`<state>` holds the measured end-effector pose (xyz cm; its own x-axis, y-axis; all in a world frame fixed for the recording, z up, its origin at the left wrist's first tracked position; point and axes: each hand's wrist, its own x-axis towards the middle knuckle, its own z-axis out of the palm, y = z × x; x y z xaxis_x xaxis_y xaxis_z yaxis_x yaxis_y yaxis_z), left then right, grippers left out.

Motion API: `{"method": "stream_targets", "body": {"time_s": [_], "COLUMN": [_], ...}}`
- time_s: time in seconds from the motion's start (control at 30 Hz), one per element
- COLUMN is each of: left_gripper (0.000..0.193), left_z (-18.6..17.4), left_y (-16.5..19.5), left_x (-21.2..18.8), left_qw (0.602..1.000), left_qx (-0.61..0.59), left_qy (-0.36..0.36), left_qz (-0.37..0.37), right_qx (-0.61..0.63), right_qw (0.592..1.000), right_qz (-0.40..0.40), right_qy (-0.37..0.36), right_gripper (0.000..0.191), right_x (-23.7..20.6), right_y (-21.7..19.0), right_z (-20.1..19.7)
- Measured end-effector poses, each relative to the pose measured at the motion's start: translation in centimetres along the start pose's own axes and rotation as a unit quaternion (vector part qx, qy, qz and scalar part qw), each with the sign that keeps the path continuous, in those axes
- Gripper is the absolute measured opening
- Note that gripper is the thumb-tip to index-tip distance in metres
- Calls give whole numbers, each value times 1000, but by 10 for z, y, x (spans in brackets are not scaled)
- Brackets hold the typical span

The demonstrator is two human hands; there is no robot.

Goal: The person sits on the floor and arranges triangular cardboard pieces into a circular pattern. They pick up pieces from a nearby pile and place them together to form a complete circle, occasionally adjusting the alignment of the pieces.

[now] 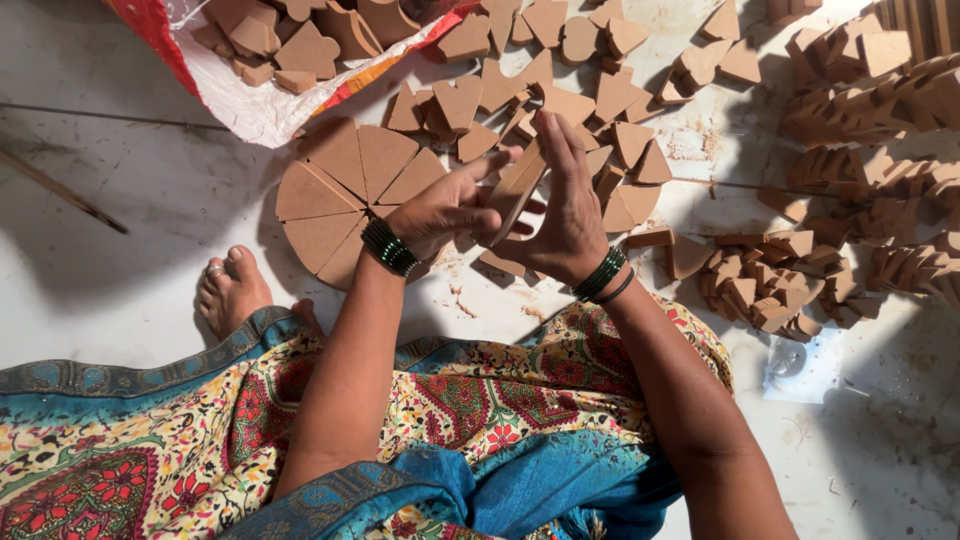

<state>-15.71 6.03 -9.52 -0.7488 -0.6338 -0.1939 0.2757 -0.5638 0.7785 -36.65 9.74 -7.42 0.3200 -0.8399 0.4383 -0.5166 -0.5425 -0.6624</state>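
Note:
Both hands meet over the floor and grip a small stack of flat brown wedge-shaped boards (518, 185), held on edge. My left hand (440, 208) clasps the stack from the left, fingers curled around it. My right hand (565, 205) presses against its right side, fingers stretched upward. Just left of the hands lies a round disc (340, 195) made of several brown wedges fitted together on the floor. Green bangles sit on both wrists.
Loose brown wedges (560, 95) are scattered beyond the hands. A red and white sack (260, 105) with more pieces lies at top left. Stacked pieces (770, 280) fill the right side. My bare foot (228, 290) and patterned cloth (480, 400) are near.

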Motion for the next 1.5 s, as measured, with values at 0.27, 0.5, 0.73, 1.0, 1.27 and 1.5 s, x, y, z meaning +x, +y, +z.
{"method": "stream_targets", "body": {"time_s": [0.27, 0.5, 0.73, 1.0, 1.27, 1.5], "left_gripper": [121, 110, 101, 110, 85, 57], "left_z": [-8, -12, -15, -48, -64, -74], "left_y": [2, 0, -19, -6, 69, 26], "left_x": [2, 8, 18, 10, -46, -79], "left_qw": [1000, 998, 993, 897, 634, 487], "left_qx": [-5, 56, 89, 403, 754, 869], "left_qy": [12, 17, 79, 169, 147, 56], "left_qz": [-11, 6, 6, 69, -94, -69], "right_qx": [-2, -11, -17, -72, -56, -51], "right_qw": [1000, 999, 998, 997, 997, 990], "right_qz": [-12, -38, -63, 4, 49, 126], "right_qy": [-15, -13, -20, -5, 17, 28], "right_gripper": [130, 133, 144, 156, 141, 114], "right_x": [-1, -1, -3, -13, -21, -18], "right_y": [-3, 3, 24, 54, 24, -13], "right_z": [3, 6, 9, -7, -8, 12]}}
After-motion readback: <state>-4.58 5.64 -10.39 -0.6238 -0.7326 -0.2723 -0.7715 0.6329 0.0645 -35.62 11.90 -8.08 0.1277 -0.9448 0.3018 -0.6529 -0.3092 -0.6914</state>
